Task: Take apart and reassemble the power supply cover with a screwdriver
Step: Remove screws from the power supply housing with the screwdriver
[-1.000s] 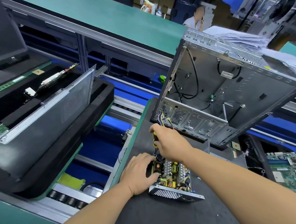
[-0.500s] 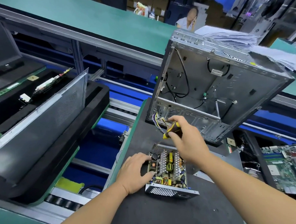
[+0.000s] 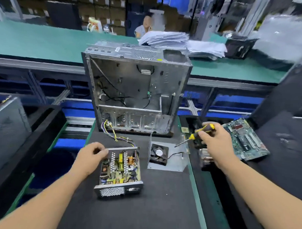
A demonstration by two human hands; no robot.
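Left hand [image 3: 90,158]: curled on the far-left corner of the open power supply [image 3: 119,168], steadying it on the dark mat [image 3: 150,208].
Power supply: mid-mat, circuit board bare, wires running back to the upright case [image 3: 137,87].
Cover [image 3: 167,156]: fan side up, just right of the supply.
Right hand [image 3: 214,143]: wrapped round the screwdriver [image 3: 197,134], tip aimed at the cover.
Advice: probably best to park the tool, then seat the cover squarely before driving screws.

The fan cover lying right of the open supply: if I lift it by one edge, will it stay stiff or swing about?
The cover looks like thin bent sheet metal, so probably stiff and light. The fan sits at one end, so it may tip that way. A thin black wire runs from the fan and could snag.
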